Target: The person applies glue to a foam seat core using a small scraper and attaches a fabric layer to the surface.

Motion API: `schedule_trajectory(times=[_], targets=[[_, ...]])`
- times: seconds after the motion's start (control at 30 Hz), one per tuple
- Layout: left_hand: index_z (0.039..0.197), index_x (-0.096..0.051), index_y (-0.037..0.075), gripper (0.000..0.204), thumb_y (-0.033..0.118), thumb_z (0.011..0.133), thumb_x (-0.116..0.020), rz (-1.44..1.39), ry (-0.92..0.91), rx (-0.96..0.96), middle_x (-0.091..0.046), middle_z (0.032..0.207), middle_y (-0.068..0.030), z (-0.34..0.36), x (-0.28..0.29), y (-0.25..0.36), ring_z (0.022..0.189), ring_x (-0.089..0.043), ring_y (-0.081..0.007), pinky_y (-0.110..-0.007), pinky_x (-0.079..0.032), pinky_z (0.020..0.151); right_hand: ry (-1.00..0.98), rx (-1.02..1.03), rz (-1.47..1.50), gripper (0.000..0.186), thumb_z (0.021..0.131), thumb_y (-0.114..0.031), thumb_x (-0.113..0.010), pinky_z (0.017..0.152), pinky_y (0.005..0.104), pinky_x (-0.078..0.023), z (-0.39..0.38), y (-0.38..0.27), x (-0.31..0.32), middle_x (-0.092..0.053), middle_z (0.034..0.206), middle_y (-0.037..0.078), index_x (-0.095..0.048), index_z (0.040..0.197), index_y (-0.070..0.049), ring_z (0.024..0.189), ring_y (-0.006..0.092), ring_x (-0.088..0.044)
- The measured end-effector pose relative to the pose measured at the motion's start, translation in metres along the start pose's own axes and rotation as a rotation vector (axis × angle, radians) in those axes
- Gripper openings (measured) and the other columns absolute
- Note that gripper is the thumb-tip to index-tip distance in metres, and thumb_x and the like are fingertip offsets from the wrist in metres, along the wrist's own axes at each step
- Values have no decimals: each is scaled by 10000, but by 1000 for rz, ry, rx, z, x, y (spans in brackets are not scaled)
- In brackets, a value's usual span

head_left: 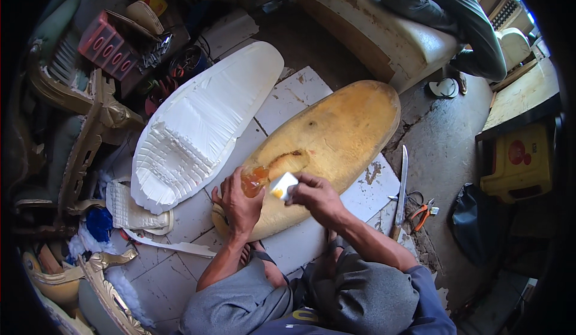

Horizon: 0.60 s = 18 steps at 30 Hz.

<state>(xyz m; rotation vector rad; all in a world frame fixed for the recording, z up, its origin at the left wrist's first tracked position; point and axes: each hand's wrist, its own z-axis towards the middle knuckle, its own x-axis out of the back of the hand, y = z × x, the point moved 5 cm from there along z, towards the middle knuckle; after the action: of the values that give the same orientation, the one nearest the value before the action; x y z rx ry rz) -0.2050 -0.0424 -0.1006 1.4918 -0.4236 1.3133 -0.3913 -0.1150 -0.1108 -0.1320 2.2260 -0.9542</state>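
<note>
While yellow foam (348, 122) curves, an amber container (254, 181) gleams.

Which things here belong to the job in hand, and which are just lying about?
Apparently in use:
amber container, in the left hand
white piece with yellowish smear, in the right hand
tan pad below them

Seemingly lying about:
knife
orange-handled pliers
yellow box
pink drawer unit

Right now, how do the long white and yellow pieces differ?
The white piece looks clean; the yellow piece is stained. The white piece has gridded ridges toward its near end; the yellow piece is mostly smooth. The white piece lies to the left; the yellow piece lies below the left hand and right hand. Both are long with rounded ends.
</note>
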Motion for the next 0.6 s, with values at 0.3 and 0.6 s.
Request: schedule_trajectory(times=[0.3, 0.6], targets=[[1382, -543, 97, 735, 186, 740, -888, -176, -33, 103, -647, 1250, -138, -17, 13, -50, 1229, -589, -347, -525, -321, 1113, 720, 380, -993, 330, 925, -254, -671, 665, 329, -539, 135, -108, 125, -748, 817, 85, -787, 1084, 11, 722, 146, -677], [1382, -538, 84, 736, 165, 738, -882, -158, -36, 122, -645, 1239, -163, -15, 21, -79, 1214, -586, -376, -521, -347, 1101, 146, 725, -1293, 73, 858, -150, -679, 742, 465, -539, 166, 13, -6, -689, 883, 189, -716, 843, -89, 855, 327, -679]])
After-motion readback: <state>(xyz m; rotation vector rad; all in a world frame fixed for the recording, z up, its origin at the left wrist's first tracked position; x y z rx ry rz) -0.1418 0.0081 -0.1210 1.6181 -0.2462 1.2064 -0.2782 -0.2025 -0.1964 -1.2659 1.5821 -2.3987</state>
